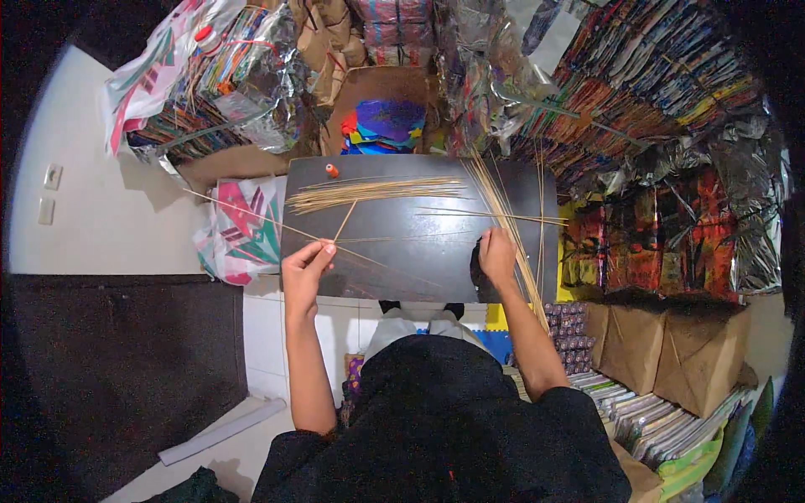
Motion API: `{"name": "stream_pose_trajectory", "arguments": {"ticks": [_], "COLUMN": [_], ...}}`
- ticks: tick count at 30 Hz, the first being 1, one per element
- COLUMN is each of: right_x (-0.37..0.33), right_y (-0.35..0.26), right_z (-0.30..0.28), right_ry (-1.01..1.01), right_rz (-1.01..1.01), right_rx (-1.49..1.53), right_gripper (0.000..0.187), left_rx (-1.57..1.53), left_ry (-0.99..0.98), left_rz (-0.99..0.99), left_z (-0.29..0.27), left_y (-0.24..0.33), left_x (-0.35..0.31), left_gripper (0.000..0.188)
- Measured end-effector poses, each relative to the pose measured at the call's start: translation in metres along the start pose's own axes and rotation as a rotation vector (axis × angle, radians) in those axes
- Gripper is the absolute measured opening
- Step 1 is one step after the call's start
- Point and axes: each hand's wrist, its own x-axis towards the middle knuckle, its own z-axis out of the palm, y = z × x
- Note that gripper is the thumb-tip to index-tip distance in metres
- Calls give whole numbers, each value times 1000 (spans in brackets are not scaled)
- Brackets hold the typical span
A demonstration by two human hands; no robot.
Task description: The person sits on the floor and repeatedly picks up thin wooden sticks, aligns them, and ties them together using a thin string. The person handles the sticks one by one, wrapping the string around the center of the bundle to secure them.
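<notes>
With your left hand (pixel 306 267) pinched on crossed thin sticks (pixel 335 230) over the dark table (pixel 419 243) and your right hand (pixel 496 256) seemingly closed on another stick bundle (pixel 507 218), keep the crossing firmly pinned.

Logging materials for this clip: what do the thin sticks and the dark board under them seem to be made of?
The thin sticks look like split bamboo or similar plant fibre: pale tan, matte, very slender and straight. The dark board looks like lacquered wood or laminate: flat, near-black, with a faint sheen. The left hand pinches crossed sticks; the right hand rests on it.
</notes>
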Motion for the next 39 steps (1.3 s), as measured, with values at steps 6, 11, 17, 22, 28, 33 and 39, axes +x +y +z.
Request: {"name": "stream_pose_trajectory", "arguments": {"ticks": [6, 11, 17, 22, 28, 33, 39], "right_x": [-12, -32, -43, -51, -60, -63, -67], "right_y": [-5, 2, -11, -6, -26, -51, -62], "right_z": [-28, -68, -148, -187, -223, -255, -276], "right_ry": [227, -122, -139, -147, -176, -224, -263], "right_rz": [-75, 263, 422, 272, 72, -21, -108], "right_rx": [569, 1407, 1357, 1136, 750, 560, 380], "right_gripper": [20, 17, 15, 13, 16, 22, 18], "left_rx": [11, -25, -3, -18, 16, 25, 12], "left_ry": [-79, -169, -230, -242, -303, -389, -472], "left_rz": [4, 30, 48, 47, 62, 113, 134], "left_z": [25, 46, 74, 102, 144, 192, 220], "left_y": [8, 5, 5, 10, 13, 25, 23], "left_x": [-4, -8, -19, -30, -48, -86, -105], "left_gripper": [15, 16, 16, 17, 17, 16, 17]}}
